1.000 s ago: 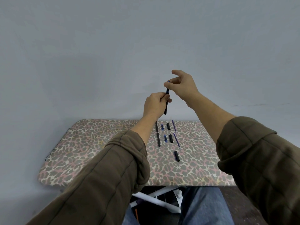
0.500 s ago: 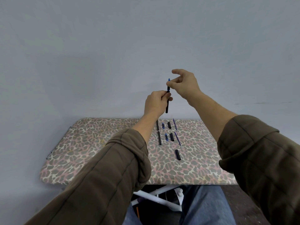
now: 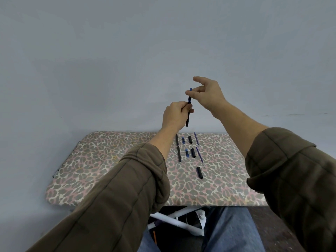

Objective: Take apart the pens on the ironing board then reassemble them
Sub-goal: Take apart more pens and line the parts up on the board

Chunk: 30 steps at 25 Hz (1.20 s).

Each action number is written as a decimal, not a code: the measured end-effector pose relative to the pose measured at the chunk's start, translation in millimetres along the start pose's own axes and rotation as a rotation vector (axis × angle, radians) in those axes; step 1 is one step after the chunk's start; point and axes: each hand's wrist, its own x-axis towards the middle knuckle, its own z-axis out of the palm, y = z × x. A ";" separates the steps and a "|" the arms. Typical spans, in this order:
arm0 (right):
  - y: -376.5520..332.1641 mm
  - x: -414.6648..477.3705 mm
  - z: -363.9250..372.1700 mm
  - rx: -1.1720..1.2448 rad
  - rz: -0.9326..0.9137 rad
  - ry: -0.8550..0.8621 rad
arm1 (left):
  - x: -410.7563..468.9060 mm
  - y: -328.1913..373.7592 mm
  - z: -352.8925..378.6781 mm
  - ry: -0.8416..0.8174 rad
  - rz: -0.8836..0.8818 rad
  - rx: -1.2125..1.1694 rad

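Note:
I hold a black pen point(image 3: 188, 117) upright in the air above the leopard-print ironing board point(image 3: 112, 160). My left hand point(image 3: 175, 116) is closed around the pen's barrel. My right hand point(image 3: 207, 94) pinches the pen's blue tip piece point(image 3: 190, 92) at the top between thumb and fingertips. On the board lie pen parts in rows: two black barrels point(image 3: 179, 154), two blue tips point(image 3: 187, 153), three black caps point(image 3: 193, 152) and two thin blue refills point(image 3: 199, 154).
The board's white metal legs point(image 3: 174, 220) show below its near edge, between my knees. A plain grey wall point(image 3: 127, 60) stands right behind the board. The board's left half carries nothing.
My right hand has risen slightly, so more of the blue tip piece shows above the barrel. My left hand stays in place with the pen.

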 end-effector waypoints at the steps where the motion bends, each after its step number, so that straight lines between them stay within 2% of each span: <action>1: 0.3 0.0 -0.5 0.008 0.003 -0.035 | -0.1 -0.7 -0.1 -0.001 -0.003 -0.005; 4: -1.0 -1.0 -0.5 0.020 -0.001 -0.066 | -0.5 -1.5 0.6 -0.006 -0.006 -0.009; 9: -1.7 -1.7 -0.8 -0.008 -0.023 0.059 | -0.4 1.8 -0.1 -0.007 -0.006 -0.021; 15: -1.7 -1.9 -1.9 0.017 -0.018 -0.047 | -1.3 0.3 0.3 -0.008 -0.013 -0.031; 20: -3.8 -2.1 2.3 -0.026 -0.031 0.045 | -1.2 3.2 0.3 -0.009 -0.003 -0.034; 25: -4.6 -1.8 0.4 -0.027 -0.016 -0.073 | -1.9 -1.4 -0.8 -0.005 -0.014 -0.034; 30: -7.8 -3.0 1.8 -0.049 -0.015 0.049 | -1.7 0.8 -0.8 -0.006 -0.006 -0.022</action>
